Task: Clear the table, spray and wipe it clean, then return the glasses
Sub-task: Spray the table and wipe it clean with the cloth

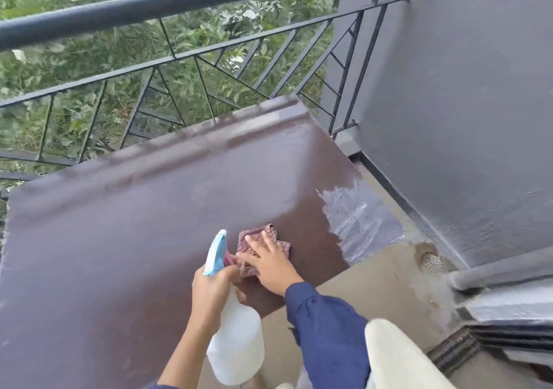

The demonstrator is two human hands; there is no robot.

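Observation:
A dark brown table (149, 209) fills the middle of the view, with nothing standing on it. My right hand (269, 264) lies flat with fingers spread on a red checked cloth (254, 239) near the table's right front corner. My left hand (211, 296) grips the neck of a white spray bottle (236, 340) with a light blue trigger head (216, 252), held just left of the cloth over the table's front edge. No glasses are in view.
A black metal railing (179, 53) runs behind the table, with green foliage beyond. A grey wall (463, 119) stands at the right. The floor at the right shows a wet patch (362, 221) and a round drain (431, 261).

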